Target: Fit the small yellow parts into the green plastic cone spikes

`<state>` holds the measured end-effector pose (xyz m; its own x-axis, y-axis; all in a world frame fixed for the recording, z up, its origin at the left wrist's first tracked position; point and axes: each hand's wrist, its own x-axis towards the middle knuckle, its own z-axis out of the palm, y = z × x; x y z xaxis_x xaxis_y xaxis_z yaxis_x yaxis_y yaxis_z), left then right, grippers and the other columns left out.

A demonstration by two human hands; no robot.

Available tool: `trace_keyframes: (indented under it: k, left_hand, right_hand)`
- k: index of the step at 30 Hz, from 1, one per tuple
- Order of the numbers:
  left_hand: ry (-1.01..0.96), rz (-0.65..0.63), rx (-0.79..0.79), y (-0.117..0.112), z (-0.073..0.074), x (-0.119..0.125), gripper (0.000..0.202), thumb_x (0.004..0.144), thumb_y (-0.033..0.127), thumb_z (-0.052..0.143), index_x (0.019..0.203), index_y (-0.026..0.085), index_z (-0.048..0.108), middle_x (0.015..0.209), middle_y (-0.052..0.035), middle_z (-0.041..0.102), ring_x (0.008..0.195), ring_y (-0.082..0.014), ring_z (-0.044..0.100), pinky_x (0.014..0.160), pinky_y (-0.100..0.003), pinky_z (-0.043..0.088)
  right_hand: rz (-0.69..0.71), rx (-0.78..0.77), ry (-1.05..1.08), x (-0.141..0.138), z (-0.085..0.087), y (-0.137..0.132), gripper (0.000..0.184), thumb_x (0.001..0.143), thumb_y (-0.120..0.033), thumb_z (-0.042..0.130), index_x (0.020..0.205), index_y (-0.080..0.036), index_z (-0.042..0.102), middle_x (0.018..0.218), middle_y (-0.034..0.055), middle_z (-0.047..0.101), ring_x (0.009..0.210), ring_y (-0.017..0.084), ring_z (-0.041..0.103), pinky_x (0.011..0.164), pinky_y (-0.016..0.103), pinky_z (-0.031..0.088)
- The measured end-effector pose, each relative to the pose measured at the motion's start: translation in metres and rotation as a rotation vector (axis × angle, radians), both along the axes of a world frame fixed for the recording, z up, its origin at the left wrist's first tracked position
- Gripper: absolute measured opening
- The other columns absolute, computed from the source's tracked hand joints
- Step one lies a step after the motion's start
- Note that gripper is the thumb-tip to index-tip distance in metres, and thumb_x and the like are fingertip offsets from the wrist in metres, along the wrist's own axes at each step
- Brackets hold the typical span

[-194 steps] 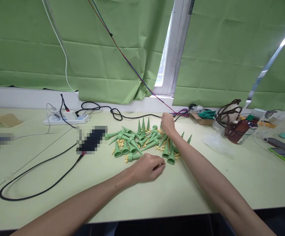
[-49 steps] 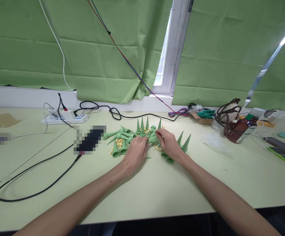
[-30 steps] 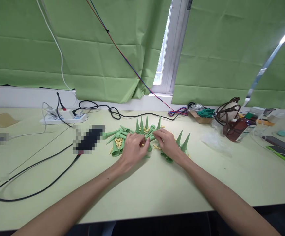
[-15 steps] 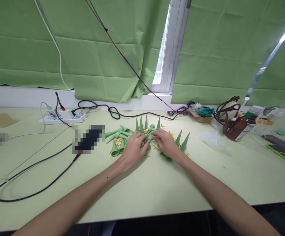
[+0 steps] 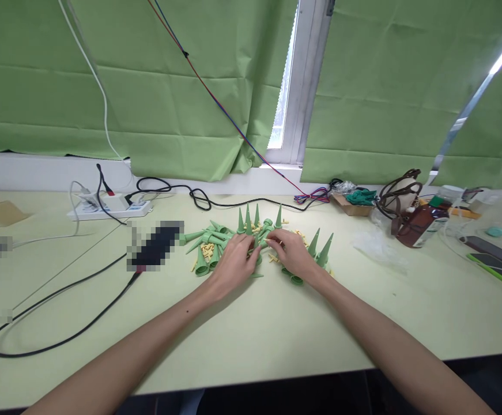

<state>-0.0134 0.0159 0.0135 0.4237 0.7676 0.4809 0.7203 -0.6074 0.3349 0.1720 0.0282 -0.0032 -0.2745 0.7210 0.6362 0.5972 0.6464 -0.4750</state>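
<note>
- Pale green desk (image 5: 276,340) under green curtains; cone pile (image 5: 210,242) sits mid-desk, nearer the far edge, mixed with small yellow pieces (image 5: 208,249).
- Left hand (image 5: 233,265): fingers curled closed on a lying green cone (image 5: 258,255) at the pile's middle.
- Right hand (image 5: 291,253): thumb and forefinger pinched together, touching that cone's far end; can't tell what's between them.
- Power strip (image 5: 110,207) at far left, brown bag (image 5: 410,222) at far right.
</note>
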Motion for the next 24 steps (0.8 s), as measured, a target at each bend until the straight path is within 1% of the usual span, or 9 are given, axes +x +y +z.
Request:
trace_keyframes:
  k: [3,6,9,11,14,16,20,24]
  left_hand:
    - [-0.069,0.012,0.007,-0.001,0.0,0.0,0.016,0.095,0.031,0.049,0.085,0.019,0.051,0.085,-0.0044,0.059,0.082,-0.0213,0.054,0.072,-0.034,0.043]
    - [-0.172,0.038,0.075,-0.003,0.002,0.001,0.012,0.094,0.031,0.052,0.093,0.02,0.049,0.089,-0.0043,0.058,0.082,-0.0192,0.054,0.07,-0.031,0.043]
    - [-0.247,0.054,0.188,-0.005,0.004,0.003,0.01,0.093,0.027,0.053,0.09,0.02,0.046,0.083,-0.0022,0.054,0.073,-0.016,0.052,0.066,-0.028,0.041]
    - [-0.265,0.029,0.248,-0.007,0.004,0.004,0.01,0.091,0.024,0.055,0.088,0.02,0.046,0.079,-0.0006,0.053,0.069,-0.0144,0.05,0.063,-0.027,0.04]
    - [-0.223,-0.043,0.294,-0.009,0.002,0.005,0.007,0.09,0.022,0.055,0.094,0.019,0.051,0.077,0.0003,0.054,0.064,-0.013,0.05,0.058,-0.025,0.038]
    - [-0.175,-0.073,0.296,-0.01,-0.001,0.004,0.008,0.091,0.022,0.053,0.099,0.018,0.055,0.077,0.0001,0.057,0.062,-0.0125,0.05,0.057,-0.025,0.038]
    - [-0.119,-0.068,0.237,-0.008,-0.003,0.003,0.016,0.094,0.026,0.05,0.105,0.018,0.06,0.078,-0.0016,0.062,0.064,-0.0137,0.056,0.058,-0.026,0.039]
    - [-0.072,-0.082,0.192,-0.008,-0.003,0.003,0.019,0.097,0.029,0.047,0.1,0.018,0.062,0.08,-0.0031,0.064,0.066,-0.0149,0.058,0.059,-0.027,0.04]
  right_hand:
    - [0.006,0.001,0.005,0.0,0.001,-0.001,0.013,0.095,-0.016,0.051,0.086,-0.019,0.059,0.08,0.0032,0.065,0.073,0.017,0.058,0.069,0.027,0.042]
    - [0.005,0.011,0.01,0.0,0.003,-0.003,0.017,0.097,-0.017,0.047,0.085,-0.019,0.059,0.078,0.0029,0.064,0.071,0.016,0.057,0.068,0.027,0.04]
    - [-0.004,0.015,0.019,-0.001,0.004,-0.004,0.021,0.099,-0.019,0.043,0.082,-0.019,0.056,0.075,0.0023,0.061,0.069,0.016,0.055,0.067,0.027,0.039]
    - [-0.009,0.008,0.033,-0.001,0.004,-0.004,0.023,0.1,-0.021,0.042,0.08,-0.02,0.054,0.072,0.0017,0.059,0.068,0.016,0.055,0.066,0.026,0.038]
    - [-0.012,-0.018,0.068,-0.002,0.005,-0.007,0.025,0.101,-0.024,0.04,0.08,-0.02,0.053,0.071,0.0006,0.058,0.065,0.015,0.054,0.065,0.026,0.038]
    - [-0.01,-0.031,0.094,-0.003,0.007,-0.009,0.025,0.102,-0.025,0.039,0.081,-0.021,0.053,0.07,-0.0001,0.058,0.063,0.015,0.053,0.065,0.026,0.039]
    - [0.022,-0.028,0.129,-0.005,0.01,-0.013,0.023,0.102,-0.026,0.038,0.085,-0.022,0.052,0.067,-0.0015,0.055,0.06,0.014,0.053,0.064,0.025,0.04]
    - [0.049,-0.019,0.139,-0.007,0.011,-0.016,0.021,0.102,-0.026,0.037,0.088,-0.022,0.052,0.068,-0.0013,0.054,0.06,0.014,0.053,0.062,0.024,0.041]
